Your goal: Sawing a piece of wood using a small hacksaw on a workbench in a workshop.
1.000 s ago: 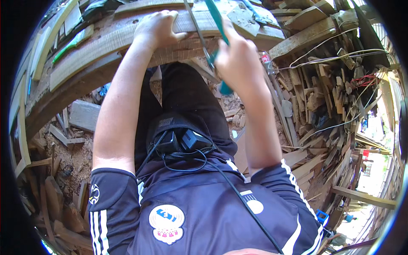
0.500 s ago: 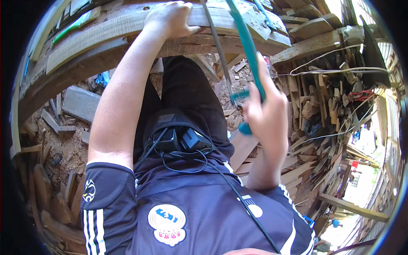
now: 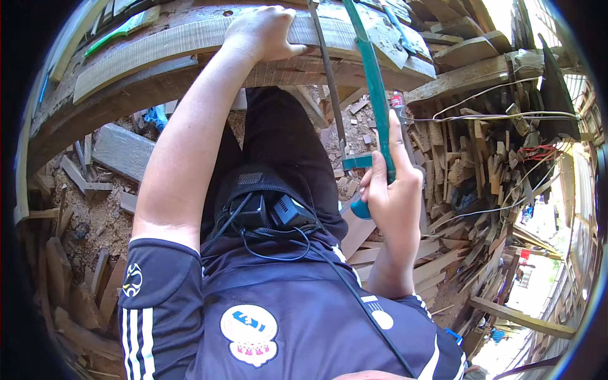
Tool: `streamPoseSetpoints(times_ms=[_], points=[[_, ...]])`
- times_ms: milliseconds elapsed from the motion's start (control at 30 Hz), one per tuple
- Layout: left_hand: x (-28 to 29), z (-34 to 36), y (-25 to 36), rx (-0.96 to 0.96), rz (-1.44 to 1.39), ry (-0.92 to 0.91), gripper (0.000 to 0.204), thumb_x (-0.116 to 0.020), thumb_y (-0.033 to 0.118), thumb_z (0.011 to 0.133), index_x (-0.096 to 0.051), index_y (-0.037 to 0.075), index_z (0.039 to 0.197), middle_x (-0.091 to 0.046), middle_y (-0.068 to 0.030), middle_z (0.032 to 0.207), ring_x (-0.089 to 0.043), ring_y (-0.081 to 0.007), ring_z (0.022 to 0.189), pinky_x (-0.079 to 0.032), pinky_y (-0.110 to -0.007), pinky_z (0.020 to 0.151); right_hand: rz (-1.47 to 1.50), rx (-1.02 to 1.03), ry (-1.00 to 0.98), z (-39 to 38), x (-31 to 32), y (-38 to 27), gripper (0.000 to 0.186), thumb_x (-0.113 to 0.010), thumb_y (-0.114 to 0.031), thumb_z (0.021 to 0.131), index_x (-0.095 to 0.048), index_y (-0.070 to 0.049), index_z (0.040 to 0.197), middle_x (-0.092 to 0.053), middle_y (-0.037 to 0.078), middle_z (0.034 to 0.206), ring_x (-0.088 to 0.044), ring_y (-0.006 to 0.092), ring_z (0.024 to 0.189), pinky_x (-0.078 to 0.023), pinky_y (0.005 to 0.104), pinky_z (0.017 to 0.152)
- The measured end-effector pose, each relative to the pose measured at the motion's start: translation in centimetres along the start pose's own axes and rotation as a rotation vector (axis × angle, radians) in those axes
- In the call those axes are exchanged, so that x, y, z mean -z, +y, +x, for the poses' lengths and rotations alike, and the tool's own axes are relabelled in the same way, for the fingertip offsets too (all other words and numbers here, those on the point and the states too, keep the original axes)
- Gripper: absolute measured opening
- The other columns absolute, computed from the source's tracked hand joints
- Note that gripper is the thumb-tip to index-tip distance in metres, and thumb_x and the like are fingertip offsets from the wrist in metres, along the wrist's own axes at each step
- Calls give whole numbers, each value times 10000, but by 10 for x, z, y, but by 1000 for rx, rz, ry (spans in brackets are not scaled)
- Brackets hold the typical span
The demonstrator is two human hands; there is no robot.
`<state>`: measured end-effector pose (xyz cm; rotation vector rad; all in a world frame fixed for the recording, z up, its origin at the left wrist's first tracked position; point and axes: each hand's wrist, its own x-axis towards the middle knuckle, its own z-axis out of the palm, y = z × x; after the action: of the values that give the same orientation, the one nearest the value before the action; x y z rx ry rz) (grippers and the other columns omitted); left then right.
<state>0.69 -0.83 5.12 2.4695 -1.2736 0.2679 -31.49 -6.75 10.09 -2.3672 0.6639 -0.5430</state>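
My right hand (image 3: 396, 196) is closed round the handle of a hacksaw (image 3: 376, 88) with a teal frame, its index finger stretched along the frame. The dark, narrow blade (image 3: 330, 88) runs to the left of the frame and crosses the near edge of a pale wooden board (image 3: 161, 52). Just left of the blade, my left hand (image 3: 261, 35) grips this board, fingers over its top and thumb toward the saw. The board lies along a thick wooden bench (image 3: 120, 96). The saw's far end is cut off by the picture's top.
A green-handled tool (image 3: 123, 30) lies on the bench at the far left, and a blue tool (image 3: 396, 25) lies right of the saw. Wood offcuts (image 3: 468, 164) pile up on the right. A grey plank (image 3: 123, 152) rests on the sawdust-covered floor. Pale cables (image 3: 500, 115) cross the right side.
My right hand has drawn the hacksaw back toward my body. My left hand keeps its hold on the board, and the whole view has shifted slightly.
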Motion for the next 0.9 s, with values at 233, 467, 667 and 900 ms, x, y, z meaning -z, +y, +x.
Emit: streamPoseSetpoints(times_ms=[233,467,667,900], points=[[-17,5,-4,-28,100,35,686,-728,629,845,-693,86,1263,-743,-156,1221,-725,-300,1139,-584,-456,1002,-398,391,167,145,-50,-8,550,-517,-23,959,-505,11,1507,-717,271,842,-722,307,598,-579,413,677],[-1,0,-6,14,48,-6,678,-738,584,839,-677,78,1287,-731,-157,1253,-704,-313,1169,-562,-456,1027,-204,144,-19,82,-19,-21,584,-512,-9,998,-468,-88,1575,-669,130,670,-632,147,509,-553,330,545],[12,-2,3,-25,47,-43,651,-754,517,837,-666,60,1292,-720,-182,1253,-688,-343,1176,-544,-460,1037,-125,70,-5,18,-1,-19,595,-522,18,998,-454,-77,1582,-657,134,656,-609,118,510,-515,333,526],[-6,0,5,6,14,-71,726,-758,536,835,-638,48,1358,-700,-204,1291,-677,-344,1203,-534,-453,1060,-304,171,-37,159,-38,-25,556,-539,-46,987,-475,-8,1538,-695,185,687,-699,240,557,-568,409,602]])
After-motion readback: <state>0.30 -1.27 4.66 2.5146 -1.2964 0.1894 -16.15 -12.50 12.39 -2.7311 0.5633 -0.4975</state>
